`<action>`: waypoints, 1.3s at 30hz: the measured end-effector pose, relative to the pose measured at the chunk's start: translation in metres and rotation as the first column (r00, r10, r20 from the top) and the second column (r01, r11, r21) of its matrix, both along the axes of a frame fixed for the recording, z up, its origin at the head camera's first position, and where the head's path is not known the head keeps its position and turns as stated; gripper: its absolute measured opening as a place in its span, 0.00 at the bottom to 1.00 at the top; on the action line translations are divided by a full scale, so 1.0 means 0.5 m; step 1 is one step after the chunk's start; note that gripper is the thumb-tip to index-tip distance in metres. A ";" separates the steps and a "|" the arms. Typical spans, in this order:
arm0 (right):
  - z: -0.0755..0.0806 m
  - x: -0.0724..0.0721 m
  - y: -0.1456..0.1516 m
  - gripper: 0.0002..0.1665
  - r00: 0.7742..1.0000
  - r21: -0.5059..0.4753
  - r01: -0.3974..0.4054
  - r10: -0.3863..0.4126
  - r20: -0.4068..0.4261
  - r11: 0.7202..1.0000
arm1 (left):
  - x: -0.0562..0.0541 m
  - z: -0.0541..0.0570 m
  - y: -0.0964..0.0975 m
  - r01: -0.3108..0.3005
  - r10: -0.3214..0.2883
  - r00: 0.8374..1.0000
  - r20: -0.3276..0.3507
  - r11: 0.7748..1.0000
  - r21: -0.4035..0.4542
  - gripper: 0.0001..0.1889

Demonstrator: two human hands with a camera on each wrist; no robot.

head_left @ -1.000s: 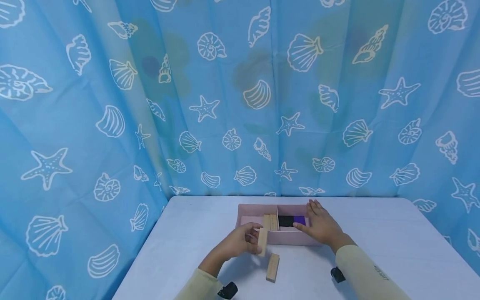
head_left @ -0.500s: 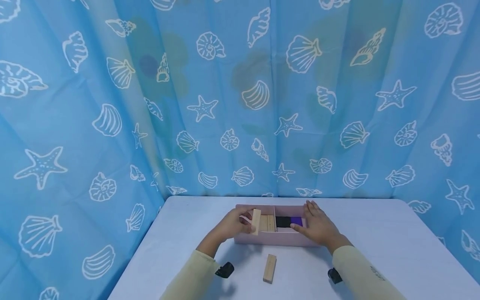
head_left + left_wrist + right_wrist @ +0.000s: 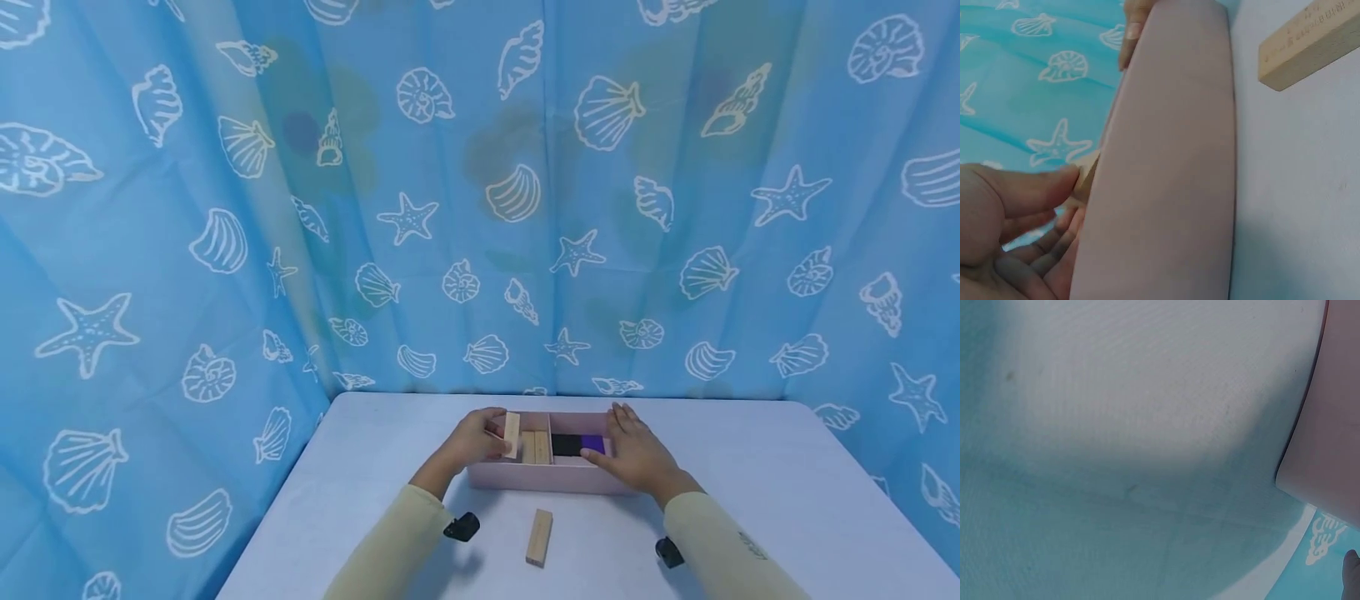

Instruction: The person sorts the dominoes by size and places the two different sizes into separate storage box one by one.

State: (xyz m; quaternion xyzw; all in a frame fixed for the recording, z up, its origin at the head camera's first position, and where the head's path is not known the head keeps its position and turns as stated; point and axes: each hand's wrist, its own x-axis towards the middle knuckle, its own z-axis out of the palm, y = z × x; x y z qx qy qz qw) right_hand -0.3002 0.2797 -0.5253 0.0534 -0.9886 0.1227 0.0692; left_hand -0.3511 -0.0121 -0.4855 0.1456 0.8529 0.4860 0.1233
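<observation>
My left hand [image 3: 471, 440] pinches a wooden block [image 3: 512, 435] between thumb and fingers. It is at the left compartment of a pink box [image 3: 543, 478], and the block stands tilted near upright. In the left wrist view, the box wall hides most of that block [image 3: 1088, 175]. Two more wooden blocks [image 3: 536, 447] lie side by side against the divider in the same compartment. My right hand [image 3: 641, 452] rests on the box's right end with its fingers extended. Beside its thumb, the right compartment holds a black piece [image 3: 566, 445] and a purple piece [image 3: 592, 443].
Another wooden block [image 3: 538, 538] lies on the white table [image 3: 750, 467] in front of the box; printed marks show on it in the left wrist view. A blue curtain [image 3: 450, 208] with white shell prints hangs behind and at the sides.
My left hand has carried the block from in front of the box up and over its front wall to the left compartment. My right hand has stayed on the box's right end.
</observation>
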 end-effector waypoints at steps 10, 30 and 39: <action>-0.004 -0.006 0.005 0.63 1.000 -0.013 -0.009 0.009 -0.015 1.000 | -0.010 -0.007 0.036 -0.021 0.020 1.000 -0.018 0.994 -0.110 0.24; -0.003 -0.012 0.007 0.65 1.000 -0.011 -0.025 0.025 0.009 1.000 | -0.038 -0.026 0.072 -0.088 0.061 0.995 -0.076 0.895 -0.437 0.05; -0.007 -0.011 0.009 0.66 1.000 0.001 -0.024 0.024 0.002 1.000 | -0.039 -0.038 0.076 -0.082 0.051 0.996 -0.076 0.872 -0.483 0.06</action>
